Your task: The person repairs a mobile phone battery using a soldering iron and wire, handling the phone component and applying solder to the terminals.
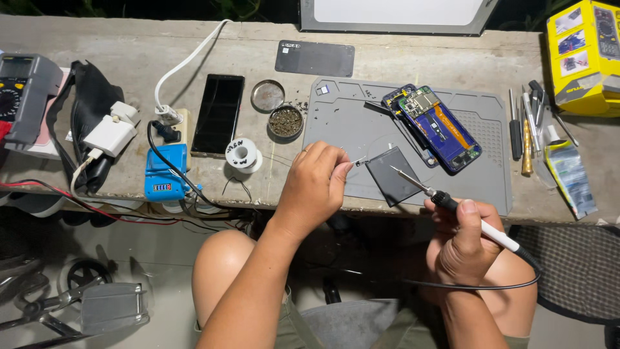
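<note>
My left hand [314, 186] pinches a thin strand of solder wire [357, 161] over the grey work mat [342, 123], right beside a flat dark battery [394, 176]. My right hand [462, 245] grips a soldering iron [452, 208] with a white handle; its metal tip rests over the battery. An opened phone [431, 125] with its blue circuit board showing lies on the mat beyond the battery.
A black phone screen [219, 114], solder spool [242, 154], two round tins [285, 121], a blue power strip [165, 172], white charger [112, 132] and multimeter [22, 97] lie left. Screwdrivers [526, 126] and a yellow box [581, 55] sit right. The bench edge runs just under my hands.
</note>
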